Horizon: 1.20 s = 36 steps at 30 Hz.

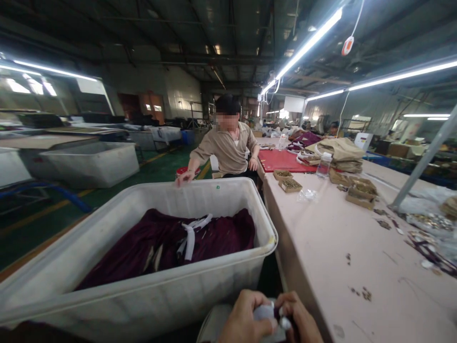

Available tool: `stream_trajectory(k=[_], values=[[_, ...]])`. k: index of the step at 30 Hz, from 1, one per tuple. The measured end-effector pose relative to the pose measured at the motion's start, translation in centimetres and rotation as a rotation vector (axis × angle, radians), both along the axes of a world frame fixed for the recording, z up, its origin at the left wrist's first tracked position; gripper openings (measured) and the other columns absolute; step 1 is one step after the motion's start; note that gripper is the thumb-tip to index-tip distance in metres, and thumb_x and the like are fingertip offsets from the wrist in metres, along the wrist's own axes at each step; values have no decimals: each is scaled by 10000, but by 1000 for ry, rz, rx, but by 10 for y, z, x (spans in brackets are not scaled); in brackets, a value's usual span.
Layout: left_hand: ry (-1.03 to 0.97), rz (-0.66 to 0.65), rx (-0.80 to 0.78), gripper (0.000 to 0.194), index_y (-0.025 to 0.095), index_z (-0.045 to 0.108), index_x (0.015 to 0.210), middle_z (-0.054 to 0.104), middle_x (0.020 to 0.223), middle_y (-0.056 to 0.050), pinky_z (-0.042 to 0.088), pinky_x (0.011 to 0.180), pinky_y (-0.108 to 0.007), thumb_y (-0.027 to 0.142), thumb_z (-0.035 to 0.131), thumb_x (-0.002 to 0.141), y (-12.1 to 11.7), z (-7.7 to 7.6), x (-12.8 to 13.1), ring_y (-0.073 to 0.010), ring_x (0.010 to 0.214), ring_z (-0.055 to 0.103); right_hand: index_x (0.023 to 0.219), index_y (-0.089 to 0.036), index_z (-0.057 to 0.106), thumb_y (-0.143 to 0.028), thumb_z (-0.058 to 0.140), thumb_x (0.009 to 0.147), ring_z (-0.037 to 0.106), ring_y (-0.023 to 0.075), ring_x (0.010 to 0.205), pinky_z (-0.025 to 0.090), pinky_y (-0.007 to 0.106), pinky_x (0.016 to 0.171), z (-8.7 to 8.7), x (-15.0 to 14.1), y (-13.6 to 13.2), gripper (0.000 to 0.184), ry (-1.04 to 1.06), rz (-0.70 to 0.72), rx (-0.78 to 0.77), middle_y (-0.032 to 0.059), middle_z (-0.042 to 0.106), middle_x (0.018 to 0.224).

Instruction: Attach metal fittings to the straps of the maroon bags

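Observation:
At the bottom edge of the view, my left hand [243, 315] is closed on a small white and dark purple piece of cloth [263, 312]. My right hand [300, 315] pinches the same piece from the other side, and its fingertips hide part of it. The exact kind of the piece does not show. Just beyond my hands stands a large white plastic bin [200, 290]. Dark purple fabric [224, 236] lies heaped inside it, with white straps [190, 240] on top.
A long pale table [321, 238] runs along the right, bearing small metal parts [366, 294], boxes of fittings [290, 185], a red board [282, 161] and folded beige cloth [339, 150]. Behind the bin sits a co-worker [228, 147], one hand by its rim. A metal post [424, 155] slants at right.

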<state>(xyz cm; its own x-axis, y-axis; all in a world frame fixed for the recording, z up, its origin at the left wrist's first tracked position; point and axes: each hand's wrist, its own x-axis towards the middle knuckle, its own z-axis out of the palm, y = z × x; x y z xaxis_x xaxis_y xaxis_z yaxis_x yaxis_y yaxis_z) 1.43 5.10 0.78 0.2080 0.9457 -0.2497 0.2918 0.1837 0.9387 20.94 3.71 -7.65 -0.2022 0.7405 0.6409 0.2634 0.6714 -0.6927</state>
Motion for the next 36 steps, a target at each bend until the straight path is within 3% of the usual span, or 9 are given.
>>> stream_trajectory(k=[2, 4, 6, 10, 17, 23, 29, 36], values=[[-16, 0, -30, 337, 122, 685, 959, 638, 817, -11, 381, 694, -284, 220, 753, 644, -2, 8, 6, -177, 778, 543, 1085, -237, 513, -362, 335, 1073, 628, 209, 892, 542, 333, 766, 13, 2, -12, 217, 25, -6, -91, 93, 606, 1023], [-96, -101, -101, 246, 114, 696, 799, 563, 661, 18, 306, 612, -273, 261, 780, 621, 0, 10, 13, -125, 641, 440, 1088, -226, 520, -313, 373, 1068, 609, 217, 972, 522, 359, 855, 23, 7, -24, 172, 59, -57, -184, 95, 592, 1064], [-291, -163, -181, 299, 118, 680, 725, 527, 603, 31, 250, 570, -269, 339, 826, 586, 4, 4, 18, -95, 573, 375, 1063, -224, 528, -291, 412, 1060, 597, 212, 982, 503, 353, 861, 27, 13, -29, 134, 86, -108, -234, 89, 583, 1094], [-400, -178, -261, 372, 105, 690, 713, 492, 555, 45, 193, 550, -271, 382, 884, 558, 8, -10, 20, -68, 527, 334, 1053, -218, 542, -248, 456, 1045, 593, 217, 1033, 485, 369, 909, 25, 19, -32, 91, 61, -101, -275, 93, 581, 1141], [-363, -166, -230, 402, 90, 715, 781, 536, 596, 29, 234, 544, -263, 407, 882, 598, 6, -12, 20, -74, 542, 393, 1070, -211, 550, -189, 475, 1026, 593, 231, 1087, 491, 392, 930, 27, 19, -32, 90, 20, -60, -199, 112, 569, 1173], [-361, -121, -241, 260, 102, 689, 713, 543, 585, 35, 251, 550, -253, 271, 823, 568, 4, -5, 20, -79, 539, 397, 1122, -216, 544, -168, 434, 1030, 597, 232, 1124, 506, 361, 958, 30, 12, -30, 152, 9, -28, -148, 128, 563, 1189], [-351, 16, -198, 295, 129, 635, 826, 581, 638, 38, 296, 573, -256, 169, 723, 548, 4, -13, 16, -100, 588, 444, 1034, -234, 600, -224, 473, 1022, 662, 219, 975, 549, 289, 840, 23, 2, -16, 128, 76, -32, -76, 99, 635, 1079], [-227, 42, -122, 384, 137, 584, 956, 611, 831, -1, 410, 706, -289, 211, 707, 600, -2, -14, 11, -164, 792, 540, 961, -225, 660, -306, 526, 998, 694, 227, 899, 571, 296, 811, 19, 1, -10, 160, 122, -10, -63, 102, 682, 1017]])
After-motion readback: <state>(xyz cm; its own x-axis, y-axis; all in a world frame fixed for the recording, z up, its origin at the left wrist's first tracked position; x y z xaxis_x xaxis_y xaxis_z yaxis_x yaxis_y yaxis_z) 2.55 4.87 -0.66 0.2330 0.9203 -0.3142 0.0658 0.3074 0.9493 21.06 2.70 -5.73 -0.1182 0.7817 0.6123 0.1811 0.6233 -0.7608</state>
